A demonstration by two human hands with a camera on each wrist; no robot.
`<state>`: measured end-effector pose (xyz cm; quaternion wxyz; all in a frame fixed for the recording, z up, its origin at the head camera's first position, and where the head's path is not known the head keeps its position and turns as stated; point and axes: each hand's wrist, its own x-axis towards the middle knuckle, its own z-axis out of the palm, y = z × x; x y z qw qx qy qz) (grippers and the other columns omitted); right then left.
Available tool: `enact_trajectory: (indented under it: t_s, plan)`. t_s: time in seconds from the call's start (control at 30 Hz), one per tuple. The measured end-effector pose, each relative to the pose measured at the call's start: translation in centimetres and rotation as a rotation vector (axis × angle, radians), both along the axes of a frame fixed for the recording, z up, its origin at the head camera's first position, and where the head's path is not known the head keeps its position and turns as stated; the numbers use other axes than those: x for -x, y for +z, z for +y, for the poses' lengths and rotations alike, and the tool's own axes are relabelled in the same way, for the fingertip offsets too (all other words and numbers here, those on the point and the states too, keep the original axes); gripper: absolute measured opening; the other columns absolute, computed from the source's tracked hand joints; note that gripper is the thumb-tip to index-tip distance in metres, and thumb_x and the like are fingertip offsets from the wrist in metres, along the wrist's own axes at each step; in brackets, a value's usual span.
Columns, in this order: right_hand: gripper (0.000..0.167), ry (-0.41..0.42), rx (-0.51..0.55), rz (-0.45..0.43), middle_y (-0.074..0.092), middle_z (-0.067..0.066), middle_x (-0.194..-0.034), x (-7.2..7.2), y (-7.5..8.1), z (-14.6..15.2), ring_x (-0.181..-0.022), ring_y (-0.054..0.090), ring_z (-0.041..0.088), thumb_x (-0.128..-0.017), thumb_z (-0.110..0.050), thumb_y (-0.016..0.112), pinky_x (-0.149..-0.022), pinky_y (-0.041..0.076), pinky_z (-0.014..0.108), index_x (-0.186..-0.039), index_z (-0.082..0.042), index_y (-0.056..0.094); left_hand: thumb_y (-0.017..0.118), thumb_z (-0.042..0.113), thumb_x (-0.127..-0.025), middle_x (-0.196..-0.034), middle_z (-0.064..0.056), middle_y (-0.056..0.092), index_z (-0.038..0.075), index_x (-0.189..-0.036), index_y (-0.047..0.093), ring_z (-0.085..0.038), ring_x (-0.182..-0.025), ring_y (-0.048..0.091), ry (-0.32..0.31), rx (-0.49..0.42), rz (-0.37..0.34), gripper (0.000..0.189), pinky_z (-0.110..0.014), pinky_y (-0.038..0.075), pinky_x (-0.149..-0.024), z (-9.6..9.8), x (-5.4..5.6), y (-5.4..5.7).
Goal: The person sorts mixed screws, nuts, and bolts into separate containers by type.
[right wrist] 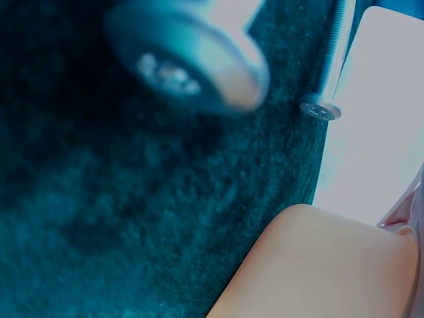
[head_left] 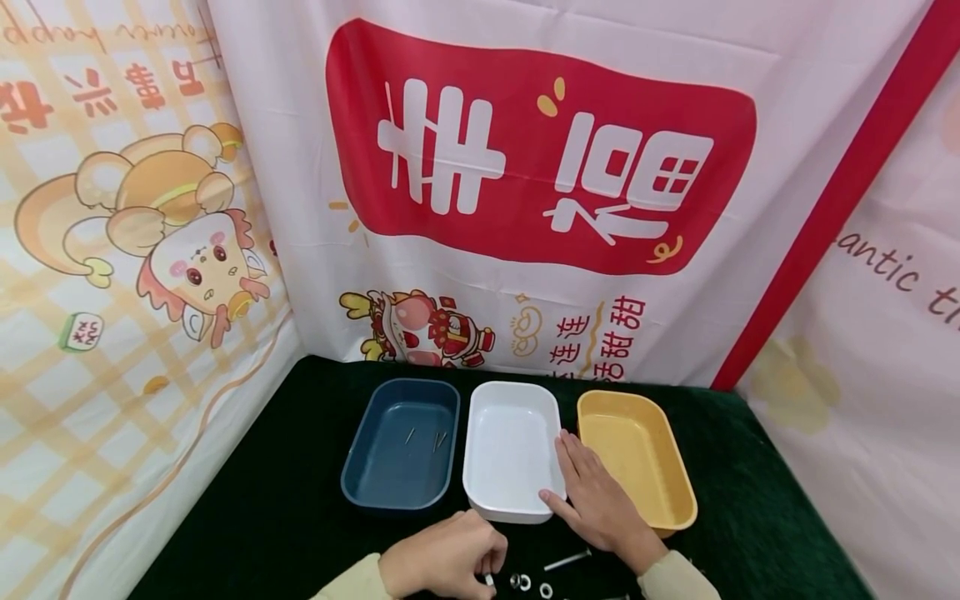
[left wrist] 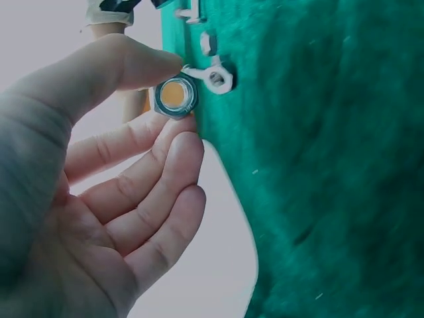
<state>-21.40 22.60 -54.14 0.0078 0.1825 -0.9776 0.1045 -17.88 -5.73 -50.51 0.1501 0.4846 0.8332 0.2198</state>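
Note:
My left hand (head_left: 448, 557) is at the front edge of the white tray (head_left: 513, 510), thumb and curled index finger pinching a metal hex nut (left wrist: 191, 99). The other fingers of that hand curve loosely below the nut in the left wrist view. Against the right rim of the white tray, my right hand (head_left: 596, 500) lies with its fingers straight and together, the thumb spread. A long silver bolt (head_left: 567, 560) lies between the hands. Beside it are a nut (head_left: 515, 581) and a ring-shaped piece (head_left: 546, 591).
On the left, a blue tray (head_left: 397, 492) holds several thin metal pins (head_left: 439, 442). A yellow tray (head_left: 652, 467) stands right of the white one, partly behind my right hand. A blurred bolt head (right wrist: 192, 79) looms close in the right wrist view. Dark green cloth (head_left: 247, 500) covers the table.

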Motion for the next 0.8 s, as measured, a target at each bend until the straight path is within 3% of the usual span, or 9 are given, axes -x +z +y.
enact_trajectory:
  t_s: [0.1,0.37,0.5,0.67,0.8]
  plan:
    - [0.096,0.004,-0.005,0.005,0.015,0.010,-0.179,0.0,0.0,0.1,-0.165,0.019,0.030,-0.103,-0.073,0.038,-0.133,0.024,0.054,-0.169,-0.006,0.017,0.083,0.017,-0.087,-0.076,0.017,0.066,0.019,-0.087,0.073,0.012,-0.068,0.057,-0.009,0.008,0.043,0.011,-0.005,0.046,-0.062,-0.1,0.2,1.2]
    - [0.096,0.015,-0.007,0.020,0.017,0.011,-0.178,0.1,-0.2,0.2,-0.165,0.020,0.030,-0.103,-0.072,0.038,-0.132,0.024,0.054,-0.169,-0.005,0.018,0.082,0.014,-0.087,-0.074,0.015,0.065,0.018,-0.086,0.072,0.009,-0.066,0.056,0.025,0.018,0.025,0.011,-0.008,0.047,-0.061,-0.4,1.5,4.0]
    - [0.095,0.017,-0.003,0.025,0.017,0.011,-0.178,0.0,-0.2,0.2,-0.165,0.020,0.030,-0.104,-0.072,0.038,-0.132,0.025,0.054,-0.169,-0.005,0.019,0.083,0.015,-0.086,-0.074,0.014,0.065,0.020,-0.084,0.070,0.008,-0.066,0.055,0.047,0.021,0.066,0.014,-0.009,0.047,-0.061,-0.4,2.6,5.3]
    - [0.095,0.021,0.005,0.019,0.017,0.011,-0.178,0.0,-0.1,0.2,-0.165,0.020,0.030,-0.104,-0.071,0.039,-0.132,0.024,0.055,-0.168,-0.005,0.019,0.083,0.016,-0.086,-0.078,0.012,0.066,0.020,-0.087,0.071,0.004,-0.070,0.056,0.103,0.042,0.068,0.013,-0.012,0.050,-0.066,-0.2,4.2,6.8]
    - [0.095,0.016,0.003,0.012,0.016,0.010,-0.178,0.0,-0.2,0.1,-0.165,0.020,0.030,-0.104,-0.071,0.039,-0.132,0.024,0.055,-0.169,-0.005,0.018,0.083,0.015,-0.087,-0.081,0.010,0.067,0.017,-0.091,0.073,0.001,-0.072,0.057,0.140,0.048,0.092,0.011,-0.014,0.052,-0.068,0.1,5.6,7.3]
